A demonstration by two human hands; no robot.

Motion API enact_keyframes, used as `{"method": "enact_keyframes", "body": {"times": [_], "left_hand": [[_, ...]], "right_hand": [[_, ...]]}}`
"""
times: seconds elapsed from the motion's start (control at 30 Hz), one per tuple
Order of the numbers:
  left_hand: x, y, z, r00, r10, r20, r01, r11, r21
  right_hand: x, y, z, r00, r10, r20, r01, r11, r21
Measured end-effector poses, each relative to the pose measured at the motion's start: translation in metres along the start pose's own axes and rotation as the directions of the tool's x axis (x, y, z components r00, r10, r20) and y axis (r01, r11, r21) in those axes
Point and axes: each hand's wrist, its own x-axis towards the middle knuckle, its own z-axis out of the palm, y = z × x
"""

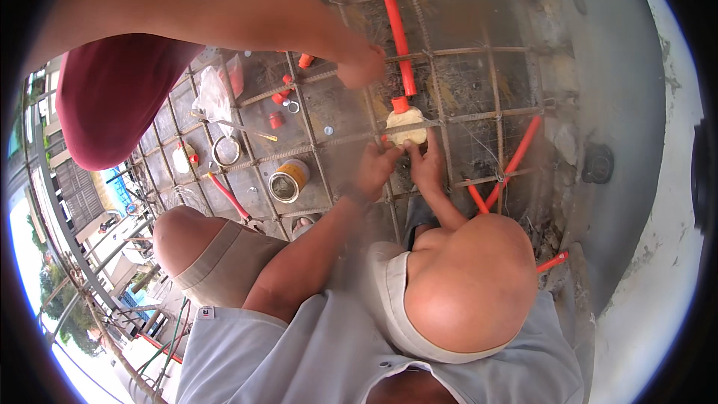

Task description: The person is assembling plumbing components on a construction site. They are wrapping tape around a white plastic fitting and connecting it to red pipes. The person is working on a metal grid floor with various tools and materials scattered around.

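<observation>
A cream-coloured, rounded box (407, 127) with an orange pipe socket (401, 105) on its far side sits among the steel bars in front of me. My right hand (428, 168) grips its near right edge, thumb and fingers closed against it. My left hand (376, 168) is closed at the near left edge, fingertips pinched beside a small orange bit. What the left fingers hold is hidden. Beyond the box, a long orange pipe (396, 26) runs away from me, its near end just short of the socket.
A grid of steel bars (464, 118) crosses the work area. Another person's hand (361, 67) reaches in from upper left. At left lie an open tin (288, 181), red-handled pliers (230, 198), a tape ring (226, 151), a plastic bag (215, 101) and orange fittings (277, 120). Orange pipes (516, 157) lie right.
</observation>
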Motion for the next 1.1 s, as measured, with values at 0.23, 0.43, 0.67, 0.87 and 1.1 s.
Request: {"method": "enact_keyframes", "body": {"times": [0.23, 0.43, 0.67, 0.87, 1.1], "left_hand": [[0.005, 0.007, 0.001, 0.998, -0.061, -0.015, 0.06, 0.997, -0.052], [0.002, 0.017, 0.001, 0.996, -0.089, 0.005, 0.089, 0.994, -0.06], [0.001, 0.019, 0.004, 0.992, -0.125, -0.035, 0.121, 0.989, -0.088], [0.006, 0.006, 0.001, 0.999, -0.034, -0.003, 0.034, 0.999, -0.036], [-0.001, 0.005, 0.011, 0.994, -0.097, -0.048, 0.087, 0.981, -0.175]], "right_hand": [[0.005, -0.006, -0.001, 0.999, -0.032, -0.002, 0.032, 0.999, -0.032], [0.004, -0.006, 0.001, 1.0, 0.017, -0.002, -0.016, 0.999, 0.032], [0.004, 0.001, 0.001, 1.0, 0.015, 0.011, -0.015, 0.999, 0.04], [0.004, -0.006, 0.0, 0.995, 0.096, 0.03, -0.096, 0.995, -0.004], [-0.001, -0.012, -0.008, 0.988, 0.126, 0.091, -0.136, 0.984, 0.118]]}}
